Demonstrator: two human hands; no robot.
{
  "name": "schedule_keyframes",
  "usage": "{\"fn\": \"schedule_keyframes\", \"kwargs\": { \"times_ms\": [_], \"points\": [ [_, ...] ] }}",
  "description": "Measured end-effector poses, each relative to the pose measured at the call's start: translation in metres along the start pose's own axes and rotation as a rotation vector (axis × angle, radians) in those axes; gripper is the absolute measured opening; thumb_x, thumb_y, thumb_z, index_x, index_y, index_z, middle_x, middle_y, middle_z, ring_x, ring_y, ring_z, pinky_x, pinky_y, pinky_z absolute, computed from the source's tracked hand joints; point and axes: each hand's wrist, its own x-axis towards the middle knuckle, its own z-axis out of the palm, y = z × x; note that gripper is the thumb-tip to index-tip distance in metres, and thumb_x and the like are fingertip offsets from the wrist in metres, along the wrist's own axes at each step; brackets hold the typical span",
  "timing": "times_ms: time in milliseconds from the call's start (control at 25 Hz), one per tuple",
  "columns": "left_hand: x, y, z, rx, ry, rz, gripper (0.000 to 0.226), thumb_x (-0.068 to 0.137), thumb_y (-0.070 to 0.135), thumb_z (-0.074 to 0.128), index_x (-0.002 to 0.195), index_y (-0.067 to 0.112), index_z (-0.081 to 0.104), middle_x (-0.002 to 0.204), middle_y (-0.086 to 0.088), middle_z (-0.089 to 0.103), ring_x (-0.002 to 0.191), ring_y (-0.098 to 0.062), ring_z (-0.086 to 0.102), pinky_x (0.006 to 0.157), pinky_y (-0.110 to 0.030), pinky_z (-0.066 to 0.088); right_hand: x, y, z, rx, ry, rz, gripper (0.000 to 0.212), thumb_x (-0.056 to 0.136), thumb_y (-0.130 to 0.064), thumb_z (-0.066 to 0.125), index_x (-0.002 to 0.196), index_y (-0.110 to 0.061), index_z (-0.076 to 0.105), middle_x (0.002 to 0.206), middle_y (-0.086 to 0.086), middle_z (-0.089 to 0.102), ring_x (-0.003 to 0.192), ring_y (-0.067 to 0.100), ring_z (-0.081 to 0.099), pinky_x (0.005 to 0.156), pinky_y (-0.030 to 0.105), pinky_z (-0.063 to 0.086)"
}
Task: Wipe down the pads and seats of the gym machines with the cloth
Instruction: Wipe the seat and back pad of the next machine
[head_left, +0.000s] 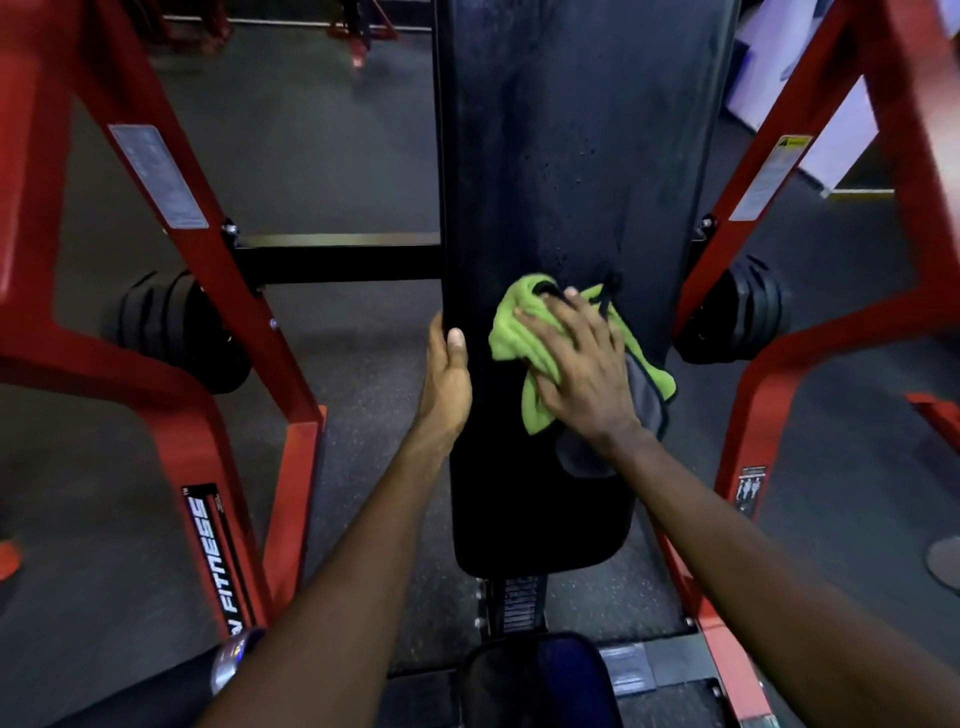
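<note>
While my left hand (448, 374) grips the left edge of the black bench pad (571, 156), thumb on top, my right hand (582, 369) presses flat, fingers spread, on the green cloth (519, 332). It lies bunched mid-pad, between the red frame uprights (280, 374).

One wide-angle head camera looks forward and steeply down along the black bench (571, 156), close above it, the red frame (244, 332) filling both side edges.
</note>
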Motion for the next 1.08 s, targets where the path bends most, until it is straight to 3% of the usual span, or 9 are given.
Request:
{"fn": "schedule_keyframes", "kwargs": {
  "times_ms": [80, 240, 400, 440, 600, 680, 760, 920, 1080],
  "points": [
    [-0.005, 0.004, 0.001, 0.009, -0.016, -0.001, 0.047, 0.111, 0.030, 0.025, 0.156, 0.015, 0.024, 0.155, -0.001, 0.038, 0.138, -0.012, 0.040, 0.107, -0.015, 0.037, 0.026, 0.000, -0.009, 0.060, 0.070, 0.104, 0.069, 0.083, -0.023, 0.071, 0.148, -0.031, 0.049, 0.154, 0.002, 0.045, 0.149, 0.025, 0.031, 0.109, 0.055, 0.036],
    [-0.004, -0.001, 0.002, 0.009, 0.024, 0.035, 0.048, 0.110, 0.032, 0.025, 0.154, 0.012, 0.027, 0.154, -0.005, 0.041, 0.140, -0.015, 0.041, 0.116, -0.033, 0.035, 0.022, -0.019, 0.004, 0.096, 0.173, 0.224, 0.062, 0.091, -0.033, 0.069, 0.149, -0.028, 0.050, 0.155, 0.003, 0.043, 0.150, 0.027, 0.029, 0.112, 0.056, 0.035],
    [-0.005, -0.005, 0.007, 0.064, 0.092, 0.039, 0.054, 0.107, 0.041, 0.026, 0.154, 0.014, 0.030, 0.154, -0.003, 0.042, 0.141, -0.015, 0.041, 0.117, -0.033, 0.032, -0.035, -0.008, 0.024, 0.018, 0.007, -0.048, 0.073, 0.084, -0.030, 0.072, 0.152, -0.030, 0.044, 0.157, 0.002, 0.039, 0.150, 0.028, 0.029, 0.111, 0.055, 0.033],
    [-0.005, -0.005, 0.008, 0.072, 0.100, 0.043, 0.056, 0.105, 0.044, 0.025, 0.154, 0.015, 0.030, 0.154, -0.002, 0.042, 0.141, -0.014, 0.040, 0.118, -0.033, 0.032, -0.039, 0.004, 0.022, 0.017, 0.017, -0.044, 0.073, 0.085, -0.032, 0.071, 0.152, -0.030, 0.041, 0.157, 0.003, 0.039, 0.150, 0.028, 0.029, 0.111, 0.055, 0.034],
    [-0.005, -0.007, 0.008, 0.081, 0.118, 0.046, 0.056, 0.106, 0.045, 0.024, 0.154, 0.017, 0.030, 0.152, 0.000, 0.044, 0.138, -0.010, 0.043, 0.115, -0.028, 0.035, -0.022, 0.028, 0.008, 0.129, 0.268, 0.362, 0.060, 0.094, -0.040, 0.068, 0.148, -0.020, 0.051, 0.155, 0.011, 0.043, 0.148, 0.031, 0.033, 0.117, 0.050, 0.031],
    [-0.005, -0.004, 0.010, 0.079, 0.128, 0.030, 0.049, 0.110, 0.037, 0.022, 0.154, 0.016, 0.030, 0.152, 0.003, 0.042, 0.137, -0.007, 0.042, 0.110, -0.016, 0.036, -0.009, 0.021, 0.007, 0.185, 0.350, 0.527, 0.059, 0.094, -0.041, 0.070, 0.146, -0.017, 0.053, 0.154, 0.011, 0.044, 0.148, 0.031, 0.032, 0.120, 0.045, 0.026],
    [-0.007, 0.002, 0.013, 0.054, 0.147, -0.007, 0.046, 0.111, 0.032, 0.022, 0.154, 0.017, 0.027, 0.150, 0.010, 0.037, 0.136, -0.003, 0.037, 0.099, -0.003, 0.033, -0.010, 0.007, 0.012, 0.181, 0.324, 0.507, 0.060, 0.095, -0.043, 0.068, 0.147, -0.018, 0.052, 0.154, 0.010, 0.044, 0.149, 0.032, 0.031, 0.117, 0.047, 0.028],
    [-0.003, 0.021, 0.019, -0.018, 0.217, -0.069, 0.050, 0.110, 0.037, 0.028, 0.153, 0.013, 0.031, 0.148, 0.008, 0.038, 0.135, -0.005, 0.037, 0.111, -0.022, 0.029, -0.046, 0.023, 0.015, 0.121, 0.076, 0.095, 0.063, 0.094, -0.041, 0.070, 0.150, -0.027, 0.046, 0.156, 0.004, 0.042, 0.151, 0.029, 0.029, 0.108, 0.058, 0.038],
    [0.035, 0.066, 0.030, 0.099, 0.408, -0.021, 0.067, 0.101, 0.058, 0.023, 0.153, 0.019, 0.039, 0.157, 0.002, 0.040, 0.145, -0.016, 0.035, 0.123, -0.038, 0.023, -0.052, 0.042, 0.007, 0.258, 0.209, 0.369, 0.057, 0.097, -0.039, 0.067, 0.147, -0.018, 0.050, 0.156, 0.010, 0.040, 0.150, 0.033, 0.029, 0.118, 0.050, 0.033]
  ]
}}
